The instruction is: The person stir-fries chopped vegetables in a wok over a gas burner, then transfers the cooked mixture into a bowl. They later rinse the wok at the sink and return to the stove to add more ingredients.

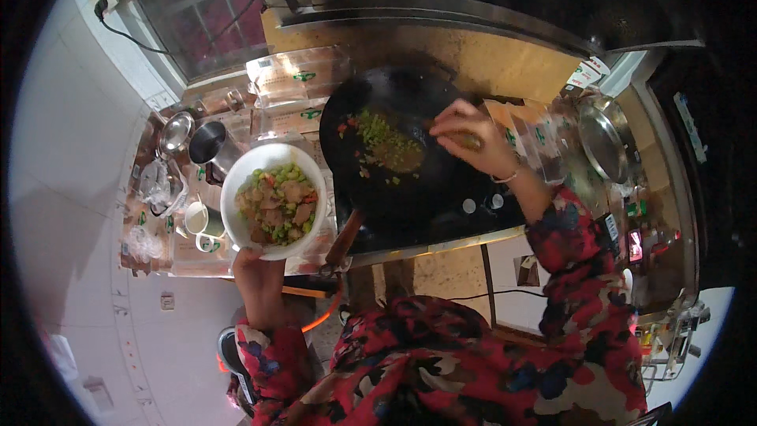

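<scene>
My left hand (258, 281) holds a white bowl (232, 189) from below at its near edge. In the bowl lie green beans, pale brown slices and red bits (277, 204). Right of it sits a black wok (390, 83) on the stove, its wooden handle (346, 236) pointing towards me. Chopped green food (381, 139) with red bits lies in the wok. My right hand (476, 136) is over the wok's right side, fingers closed around the brownish handle (470, 141) of a cooking utensil. The utensil's far end is lost in the dark wok.
Left of the bowl stand a dark-lined pot (208, 142), a metal lid (177, 133), a mug (199, 218) and crumpled plastic (155, 183). Two stove knobs (469, 206) face me. A large metal pan (603, 139) is at the right. An orange hose (324, 318) hangs below the counter.
</scene>
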`<state>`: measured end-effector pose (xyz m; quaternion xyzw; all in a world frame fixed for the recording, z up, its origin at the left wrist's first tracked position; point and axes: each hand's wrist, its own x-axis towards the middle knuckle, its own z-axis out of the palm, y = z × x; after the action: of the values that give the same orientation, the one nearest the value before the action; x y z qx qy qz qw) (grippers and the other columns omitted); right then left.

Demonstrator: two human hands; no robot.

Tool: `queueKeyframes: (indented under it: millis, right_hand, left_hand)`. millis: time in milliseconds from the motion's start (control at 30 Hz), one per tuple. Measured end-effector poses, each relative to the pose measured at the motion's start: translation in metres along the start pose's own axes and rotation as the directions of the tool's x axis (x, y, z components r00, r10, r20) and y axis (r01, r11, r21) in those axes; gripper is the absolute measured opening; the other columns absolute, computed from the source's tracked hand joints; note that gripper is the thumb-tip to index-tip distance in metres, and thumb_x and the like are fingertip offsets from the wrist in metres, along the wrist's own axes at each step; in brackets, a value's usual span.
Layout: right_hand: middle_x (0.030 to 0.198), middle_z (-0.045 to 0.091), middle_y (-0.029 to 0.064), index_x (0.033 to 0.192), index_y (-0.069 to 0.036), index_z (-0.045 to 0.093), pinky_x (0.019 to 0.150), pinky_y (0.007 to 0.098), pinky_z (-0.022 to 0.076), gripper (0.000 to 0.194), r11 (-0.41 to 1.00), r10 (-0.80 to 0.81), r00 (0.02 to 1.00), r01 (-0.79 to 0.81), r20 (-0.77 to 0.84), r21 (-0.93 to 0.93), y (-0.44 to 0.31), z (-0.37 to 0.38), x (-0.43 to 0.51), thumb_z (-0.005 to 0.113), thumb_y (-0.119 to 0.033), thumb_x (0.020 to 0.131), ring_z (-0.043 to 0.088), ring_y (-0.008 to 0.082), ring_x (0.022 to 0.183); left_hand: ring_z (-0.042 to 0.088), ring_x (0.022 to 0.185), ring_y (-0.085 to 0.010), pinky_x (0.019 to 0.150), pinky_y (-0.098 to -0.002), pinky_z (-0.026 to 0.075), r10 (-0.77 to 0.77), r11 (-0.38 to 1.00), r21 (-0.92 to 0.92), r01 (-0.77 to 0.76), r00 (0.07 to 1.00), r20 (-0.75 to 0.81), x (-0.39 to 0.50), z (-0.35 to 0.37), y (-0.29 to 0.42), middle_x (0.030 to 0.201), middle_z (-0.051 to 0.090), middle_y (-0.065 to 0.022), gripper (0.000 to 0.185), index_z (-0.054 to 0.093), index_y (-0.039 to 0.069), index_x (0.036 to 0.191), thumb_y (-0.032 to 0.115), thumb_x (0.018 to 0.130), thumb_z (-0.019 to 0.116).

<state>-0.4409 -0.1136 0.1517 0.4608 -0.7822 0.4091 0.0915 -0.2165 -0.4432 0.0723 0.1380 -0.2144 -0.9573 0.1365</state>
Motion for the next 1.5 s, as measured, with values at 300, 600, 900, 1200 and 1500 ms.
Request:
queueKeyframes:
  millis: [300, 600, 900, 1200, 1500]
  right_hand:
    - [0.096, 0.051, 0.0111, 0.087, -0.008, 0.063, 0.072, 0.0286, 0.0461, 0.018, 0.999, 0.017, 0.995, -0.014, -0.099, 0.032, -0.034, 0.052, -0.032, 0.065, 0.0, 0.072, 0.055, 0.024, 0.086]
    - [0.093, 0.051, 0.0097, 0.086, -0.008, 0.06, 0.069, 0.0313, 0.0459, 0.023, 0.978, 0.01, 1.0, -0.012, -0.01, -0.208, -0.038, 0.026, -0.029, 0.065, 0.002, 0.065, 0.055, 0.0259, 0.084]
    - [0.09, 0.051, 0.0081, 0.08, -0.01, 0.058, 0.067, 0.0322, 0.0474, 0.022, 0.973, 0.062, 0.978, -0.014, 0.201, -0.232, -0.069, 0.032, -0.043, 0.066, -0.004, 0.06, 0.057, 0.0259, 0.081]
    - [0.092, 0.052, 0.0101, 0.081, -0.011, 0.057, 0.065, 0.0346, 0.0475, 0.021, 0.879, 0.051, 0.945, 0.111, 0.323, -0.463, -0.051, 0.05, -0.018, 0.065, -0.005, 0.063, 0.056, 0.0279, 0.079]
    - [0.064, 0.059, 0.006, 0.083, 0.0, 0.058, 0.048, 0.0251, 0.0461, 0.019, 0.758, 0.62, 0.709, -0.652, -0.336, 0.023, -0.008, -0.069, -0.007, 0.062, -0.016, 0.075, 0.058, 0.0148, 0.053]
  left_hand:
    - [0.038, 0.118, -0.029, 0.1, -0.0432, 0.032, 0.012, 0.999, -0.033, -0.012, 1.0, 0.005, -0.027, -0.028, 0.007, 0.127, 0.041, -0.014, 0.066, 0.036, 0.002, 0.126, 0.003, 0.062, 0.05]
    - [0.038, 0.118, -0.0298, 0.101, -0.0441, 0.031, -0.018, 1.0, -0.026, 0.018, 1.0, 0.015, -0.03, -0.032, 0.011, 0.127, 0.041, -0.0138, 0.067, 0.036, 0.003, 0.126, 0.002, 0.061, 0.051]
    - [0.038, 0.118, -0.0292, 0.101, -0.0453, 0.03, -0.065, 0.995, -0.068, 0.067, 0.998, 0.022, -0.029, -0.037, 0.01, 0.125, 0.043, -0.0137, 0.065, 0.039, 0.002, 0.124, 0.003, 0.061, 0.051]
    - [0.041, 0.115, -0.0292, 0.099, -0.0421, 0.033, -0.039, 0.999, -0.034, 0.039, 0.999, 0.001, -0.024, -0.028, 0.005, 0.124, 0.043, -0.0136, 0.066, 0.036, 0.0, 0.124, 0.004, 0.06, 0.051]
    - [0.042, 0.114, -0.0289, 0.098, -0.041, 0.034, -0.01, 1.0, 0.006, 0.01, 1.0, 0.021, -0.026, -0.028, 0.006, 0.123, 0.045, -0.0135, 0.063, 0.037, 0.0, 0.124, 0.005, 0.062, 0.049]
